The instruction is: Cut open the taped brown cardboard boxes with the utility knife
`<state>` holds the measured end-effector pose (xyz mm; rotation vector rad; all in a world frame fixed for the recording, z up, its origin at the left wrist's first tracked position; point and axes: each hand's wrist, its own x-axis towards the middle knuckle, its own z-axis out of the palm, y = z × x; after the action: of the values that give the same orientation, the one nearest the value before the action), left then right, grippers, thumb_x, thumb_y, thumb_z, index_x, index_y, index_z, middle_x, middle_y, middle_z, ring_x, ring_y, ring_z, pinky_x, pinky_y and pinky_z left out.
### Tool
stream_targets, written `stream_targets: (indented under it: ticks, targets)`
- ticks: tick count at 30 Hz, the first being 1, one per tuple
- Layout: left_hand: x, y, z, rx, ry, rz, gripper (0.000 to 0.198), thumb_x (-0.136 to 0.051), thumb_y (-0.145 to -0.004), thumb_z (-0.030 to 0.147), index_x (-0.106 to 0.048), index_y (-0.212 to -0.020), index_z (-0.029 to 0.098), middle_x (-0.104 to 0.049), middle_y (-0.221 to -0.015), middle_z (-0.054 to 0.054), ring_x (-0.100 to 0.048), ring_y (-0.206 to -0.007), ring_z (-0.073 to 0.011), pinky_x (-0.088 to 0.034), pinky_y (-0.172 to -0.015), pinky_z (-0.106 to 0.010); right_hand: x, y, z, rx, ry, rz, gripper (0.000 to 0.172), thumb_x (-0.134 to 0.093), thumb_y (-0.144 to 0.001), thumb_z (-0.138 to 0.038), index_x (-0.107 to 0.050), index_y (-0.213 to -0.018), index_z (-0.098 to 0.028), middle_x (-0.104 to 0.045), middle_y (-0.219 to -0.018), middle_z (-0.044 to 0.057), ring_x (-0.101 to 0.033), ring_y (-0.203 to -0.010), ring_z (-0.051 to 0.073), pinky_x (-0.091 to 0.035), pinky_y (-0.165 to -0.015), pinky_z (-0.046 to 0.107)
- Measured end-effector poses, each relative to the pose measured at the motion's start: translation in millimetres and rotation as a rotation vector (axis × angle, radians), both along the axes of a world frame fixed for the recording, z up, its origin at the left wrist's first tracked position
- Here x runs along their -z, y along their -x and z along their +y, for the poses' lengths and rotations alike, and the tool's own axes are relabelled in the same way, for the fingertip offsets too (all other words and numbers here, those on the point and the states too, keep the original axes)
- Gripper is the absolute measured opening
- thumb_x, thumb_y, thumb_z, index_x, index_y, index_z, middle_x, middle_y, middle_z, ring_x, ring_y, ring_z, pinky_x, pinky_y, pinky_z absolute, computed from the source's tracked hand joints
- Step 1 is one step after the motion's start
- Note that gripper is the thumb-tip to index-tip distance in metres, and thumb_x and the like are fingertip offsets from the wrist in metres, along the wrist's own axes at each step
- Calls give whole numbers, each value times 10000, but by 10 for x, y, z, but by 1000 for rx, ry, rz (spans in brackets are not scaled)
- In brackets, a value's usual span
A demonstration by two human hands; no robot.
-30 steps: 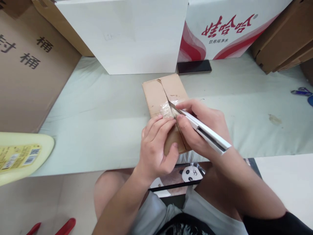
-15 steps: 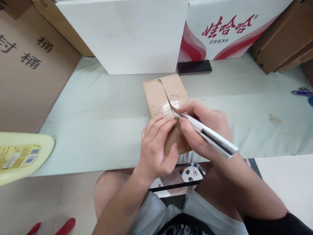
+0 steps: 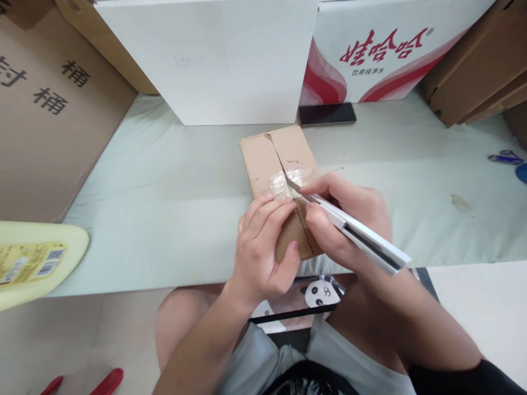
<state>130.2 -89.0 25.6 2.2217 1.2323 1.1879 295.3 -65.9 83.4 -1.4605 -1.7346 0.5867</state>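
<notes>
A small brown cardboard box (image 3: 260, 160) lies on the pale green cloth, a seam running down its top. Clear tape (image 3: 279, 186) crosses that seam at the middle. My right hand (image 3: 349, 216) grips a white utility knife (image 3: 364, 237), its blade out and its tip at the taped part of the seam. How deep the tip goes I cannot tell. My left hand (image 3: 263, 247) rests on the near left part of the box, fingers laid over the top and thumb spread apart. Both hands hide parts of the box's near half.
Behind the box stand a white carton (image 3: 214, 60) and a red-and-white carton (image 3: 370, 60), with a black phone (image 3: 327, 114) before them. Large brown cartons flank both sides. A yellow-green bottle (image 3: 37, 263) lies left; purple-handled scissors (image 3: 505, 158) lie far right.
The knife has drawn back slightly toward the lower right with my right hand, its tip still at the tape. My left hand and the box stay in place.
</notes>
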Motion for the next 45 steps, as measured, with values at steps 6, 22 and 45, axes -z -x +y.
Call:
stream_targets:
  ticks: [6, 22, 45]
  targets:
    - [-3, 1, -1, -2, 2, 0, 473, -543, -883, 237, -555, -1355, 199, -678, -1345, -111, -546, -1369, -307, -393, -1210, -507, -15, 2, -3, 9, 20, -4, 132, -556, -798, -285, -661, -841, -219, -595, -582, -36, -508, -500, 102, -388, -530, 241]
    - [-2, 0, -1, -18, 8, -10, 472, -545, -884, 248, -555, -1356, 235, -683, -1338, -97, -556, -1355, -314, -398, -1204, -535, 6, 4, -12, -24, -15, 25, 106, -536, -786, -234, -629, -742, -209, -544, -527, -51, -448, -453, 78, -356, -467, 222]
    - [589, 1176, 442, -233, 353, -138, 804, -869, -666, 656, -612, -1291, 220, -545, -1390, -164, -567, -1352, -393, -470, -1171, -591, 979, -392, 634, 145, 215, -324, 540, -485, -858, -104, -623, -1369, -209, -679, -1238, 149, -648, -1103, 314, -533, -870, 438]
